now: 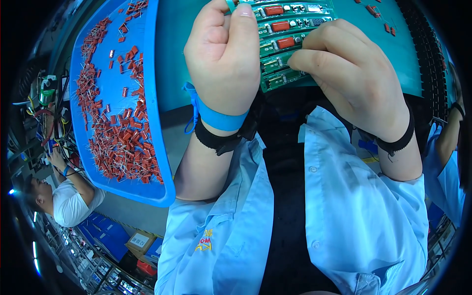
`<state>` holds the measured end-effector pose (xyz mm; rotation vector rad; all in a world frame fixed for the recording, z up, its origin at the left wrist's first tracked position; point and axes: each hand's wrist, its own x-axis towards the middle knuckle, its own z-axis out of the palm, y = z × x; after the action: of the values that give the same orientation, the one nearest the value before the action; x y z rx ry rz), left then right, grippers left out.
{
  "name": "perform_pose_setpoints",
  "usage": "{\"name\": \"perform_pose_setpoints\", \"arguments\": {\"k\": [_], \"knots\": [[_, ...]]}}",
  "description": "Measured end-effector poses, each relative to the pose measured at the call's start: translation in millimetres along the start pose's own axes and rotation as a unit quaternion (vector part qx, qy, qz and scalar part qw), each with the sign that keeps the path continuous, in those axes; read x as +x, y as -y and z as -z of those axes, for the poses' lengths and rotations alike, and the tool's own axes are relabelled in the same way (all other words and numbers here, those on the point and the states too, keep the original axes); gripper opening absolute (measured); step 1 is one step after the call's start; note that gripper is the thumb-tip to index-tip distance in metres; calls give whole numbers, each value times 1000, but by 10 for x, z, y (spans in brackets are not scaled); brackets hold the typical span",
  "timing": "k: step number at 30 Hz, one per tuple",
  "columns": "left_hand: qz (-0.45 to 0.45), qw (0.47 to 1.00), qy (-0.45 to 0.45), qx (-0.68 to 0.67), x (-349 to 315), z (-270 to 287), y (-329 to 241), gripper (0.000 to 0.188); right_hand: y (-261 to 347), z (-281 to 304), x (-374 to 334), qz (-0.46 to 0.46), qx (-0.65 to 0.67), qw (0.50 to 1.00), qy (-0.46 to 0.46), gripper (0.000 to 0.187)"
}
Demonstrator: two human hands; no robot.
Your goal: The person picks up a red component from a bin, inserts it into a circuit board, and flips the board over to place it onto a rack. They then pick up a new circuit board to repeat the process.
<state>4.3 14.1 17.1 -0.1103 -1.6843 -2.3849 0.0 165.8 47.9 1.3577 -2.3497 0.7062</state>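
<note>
A green circuit board panel [268, 82] made of several strips lies at the top middle. Red film capacitors [285, 43] sit on its upper strips, while the two nearest strips show none. My left hand [223, 54] grips the panel at its left side, thumb on top and fingers curled. Over the right part of the lower strips is my right hand [351, 73], its thumb and fingertips pinched together at the board. Whatever lies between those fingertips is hidden.
To the left, a blue tray [164, 167] holds many loose red capacitors [130, 147] with wire leads. A few more lie on the green mat [172, 49] at the upper right. Beside the mat runs a black conveyor-like track [430, 64]. Co-workers [73, 204] are at both sides.
</note>
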Motion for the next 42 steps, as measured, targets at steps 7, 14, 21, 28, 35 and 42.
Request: {"name": "perform_pose_setpoints", "arguments": {"k": [7, 14, 21, 28, 35, 42], "knots": [[-3, 1000, -2, -7, 5, 6, 1, 23, 11, -2, 14, 5, -21, 1000, 8, 24], [-3, 1000, -12, 17, 10, 18, 8, 24, 35, -111, -46, -44, 45, 996, -70, 24], [2, 1000, -12, -2, 5, 13, 14, 25, -29, -121, -71, 2, 16, 998, -68, 26], [5, 1000, -22, 1, -5, -2, 3, 24, -6, -67, -128, -18, 29, 999, -35, 26], [10, 999, -33, 4, -8, -28, 3, 23, 1, -8, -139, -29, 6, 999, -25, 26], [-13, 999, -31, 17, -14, 22, 32, 23, -115, 172, -163, -86, -14, 996, -23, 21]]}}
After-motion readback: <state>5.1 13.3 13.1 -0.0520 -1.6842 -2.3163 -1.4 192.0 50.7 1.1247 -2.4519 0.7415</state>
